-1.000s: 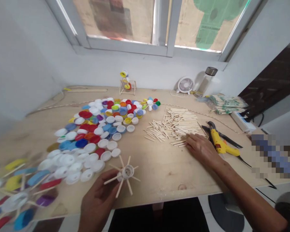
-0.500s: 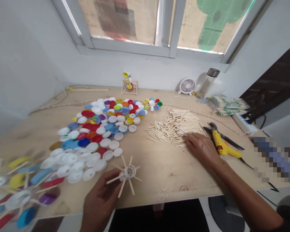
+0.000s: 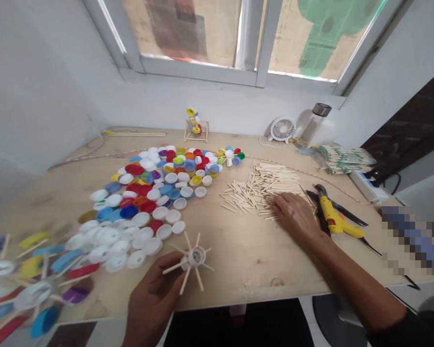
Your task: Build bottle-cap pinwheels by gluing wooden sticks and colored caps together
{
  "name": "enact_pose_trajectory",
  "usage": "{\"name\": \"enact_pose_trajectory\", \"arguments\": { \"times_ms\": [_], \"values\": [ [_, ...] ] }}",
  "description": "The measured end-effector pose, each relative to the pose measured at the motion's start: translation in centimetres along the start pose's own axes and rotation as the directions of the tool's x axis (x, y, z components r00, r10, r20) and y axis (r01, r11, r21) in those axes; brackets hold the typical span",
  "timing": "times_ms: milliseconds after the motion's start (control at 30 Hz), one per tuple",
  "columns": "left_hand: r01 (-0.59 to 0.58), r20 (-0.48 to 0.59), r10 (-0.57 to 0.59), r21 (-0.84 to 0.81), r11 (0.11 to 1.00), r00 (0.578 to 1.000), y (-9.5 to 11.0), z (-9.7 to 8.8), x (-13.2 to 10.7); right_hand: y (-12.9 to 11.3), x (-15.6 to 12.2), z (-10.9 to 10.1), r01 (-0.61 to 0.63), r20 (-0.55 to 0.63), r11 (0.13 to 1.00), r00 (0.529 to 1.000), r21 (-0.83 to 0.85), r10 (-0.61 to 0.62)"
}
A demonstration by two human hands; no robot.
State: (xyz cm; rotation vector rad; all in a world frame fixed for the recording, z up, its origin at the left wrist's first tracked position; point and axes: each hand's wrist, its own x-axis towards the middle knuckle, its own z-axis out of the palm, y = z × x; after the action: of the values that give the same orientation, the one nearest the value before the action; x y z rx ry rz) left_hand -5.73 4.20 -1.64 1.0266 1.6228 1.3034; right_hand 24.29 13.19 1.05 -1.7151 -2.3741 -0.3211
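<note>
My left hand (image 3: 152, 291) at the table's front edge is shut on a white bottle cap (image 3: 197, 256) with several wooden sticks radiating from it. My right hand (image 3: 294, 215) lies flat against the near edge of a loose pile of short wooden sticks (image 3: 264, 188), touching them, its fingers slightly apart. Just right of that hand are a yellow glue gun (image 3: 332, 217) and black-handled pliers (image 3: 320, 209). A large spread of coloured and white plastic bottle caps (image 3: 144, 197) covers the plywood table (image 3: 246, 274) left of the sticks.
Blurred cap-and-stick assemblies (image 3: 32, 294) crowd the near left. Along the back stand a small stick-and-cap model (image 3: 195, 123), a white desk fan (image 3: 282, 129), a glass bottle (image 3: 311, 125) and a bagged bundle of sticks (image 3: 345, 160). A power strip (image 3: 369, 185) sits at the right edge.
My right hand has slid slightly left and further onto the stick pile. My left hand keeps the same hold on the cap, and the whole view has drifted slightly.
</note>
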Motion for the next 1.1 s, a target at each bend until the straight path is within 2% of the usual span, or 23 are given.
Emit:
{"name": "enact_pose_trajectory", "arguments": {
  "times_ms": [200,367,500,567,633,700,767,833,967,1100],
  "values": [
    [-0.024,0.014,0.024,-0.015,1.000,1.000,0.3,0.0,-0.1,0.8,0.1,0.1,-0.015,-0.058,0.997,0.998,0.075,0.020],
    [-0.011,0.009,0.012,-0.032,0.999,1.000,-0.1,-0.1,-0.1,1.7,-0.6,-1.8,-0.042,-0.156,0.973,0.985,0.226,0.079],
    [-0.014,0.017,0.015,-0.050,0.999,1.000,-0.2,-0.1,-0.1,1.7,-1.4,-3.7,-0.092,-0.239,0.935,0.954,0.342,0.181],
    [-0.020,0.019,0.021,-0.054,0.998,1.000,-0.2,-0.1,-0.1,1.3,-1.9,-4.3,-0.128,-0.273,0.878,0.921,0.462,0.278],
    [-0.029,0.017,0.030,-0.055,0.998,0.999,-0.1,-0.1,-0.1,0.5,-2.4,-4.5,-0.143,-0.270,0.719,0.863,0.681,0.427],
    [-0.039,0.017,0.040,-0.058,0.998,0.999,-0.1,-0.1,-0.2,-0.9,-2.9,-4.4,-0.098,-0.189,0.447,0.811,0.889,0.553],
    [-0.039,0.024,0.041,-0.067,0.997,0.999,0.0,-0.1,-0.2,-3.0,-3.4,-4.2,-0.057,-0.071,0.197,0.807,0.979,0.586],
    [-0.031,0.034,0.034,-0.082,0.996,0.999,0.1,-0.2,-0.3,-5.3,-3.8,-4.0,-0.064,0.038,0.026,0.832,0.998,0.554],
    [-0.016,0.058,0.021,-0.081,0.997,0.998,0.3,-0.4,-0.6,-9.5,-4.6,-3.6,-0.092,0.162,-0.163,0.856,0.982,0.490],
    [0.012,0.097,-0.005,-0.076,0.997,0.995,0.5,-0.3,-1.0,-11.8,-4.6,-3.5,-0.078,0.187,-0.241,0.860,0.967,0.475]
  ]
}}
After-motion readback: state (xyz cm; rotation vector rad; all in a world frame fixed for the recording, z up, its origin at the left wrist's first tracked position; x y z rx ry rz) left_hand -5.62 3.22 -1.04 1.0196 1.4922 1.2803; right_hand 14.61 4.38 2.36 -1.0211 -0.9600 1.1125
